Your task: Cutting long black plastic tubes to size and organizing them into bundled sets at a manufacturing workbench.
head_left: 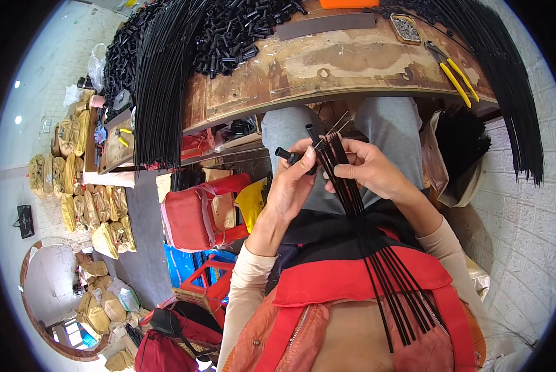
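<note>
My left hand (293,183) is closed on short black plastic tubes (283,153), and another black tube (312,132) stands up beside its fingers. My right hand (377,170) is closed round a bundle of thin black rods (386,270), thumb lying across them. The rods fan down over my red and black apron (315,282). Thin bare metal ends (340,121) stick out at their top. Both hands are close together above my lap, the left fingertips beside the rods; whether they touch the rods is hard to tell.
Ahead is a wooden bench (365,62) bearing a heap of black tubes (228,37), yellow-handled pliers (455,73) and a dish of small metal pieces (406,29). Long black rods (163,87) hang over its left edge, more rods (507,80) at right. A red stool (182,217) stands left.
</note>
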{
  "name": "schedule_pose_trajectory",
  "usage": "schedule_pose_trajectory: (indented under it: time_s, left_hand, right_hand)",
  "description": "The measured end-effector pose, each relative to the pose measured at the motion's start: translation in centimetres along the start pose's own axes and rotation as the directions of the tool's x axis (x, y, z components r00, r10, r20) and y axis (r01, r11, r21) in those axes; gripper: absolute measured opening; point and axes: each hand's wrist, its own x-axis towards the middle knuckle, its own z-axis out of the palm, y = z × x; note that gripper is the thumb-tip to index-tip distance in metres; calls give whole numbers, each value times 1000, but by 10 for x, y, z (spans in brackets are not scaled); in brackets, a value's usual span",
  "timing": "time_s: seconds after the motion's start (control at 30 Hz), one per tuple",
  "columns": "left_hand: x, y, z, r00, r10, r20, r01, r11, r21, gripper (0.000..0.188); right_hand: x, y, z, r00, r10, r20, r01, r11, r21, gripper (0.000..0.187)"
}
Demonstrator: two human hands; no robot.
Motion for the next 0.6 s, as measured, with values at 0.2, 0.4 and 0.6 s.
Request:
schedule_pose_trajectory:
  time_s: [0.2,0.4,0.6]
  left_hand:
    - [2,-4,6,999,-1,-37,0,1000,-14,43]
    - [8,9,19,997,82,-10,-81,994,75,49]
    - [39,62,35,932,363,20,-359,911,201,50]
  right_hand:
    - [-2,-4,4,999,-50,-4,48,980,-192,25]
    - [2,5,3,986,-166,25,167,961,-221,37]
    - [-2,-2,5,992,-127,4,124,962,-244,34]
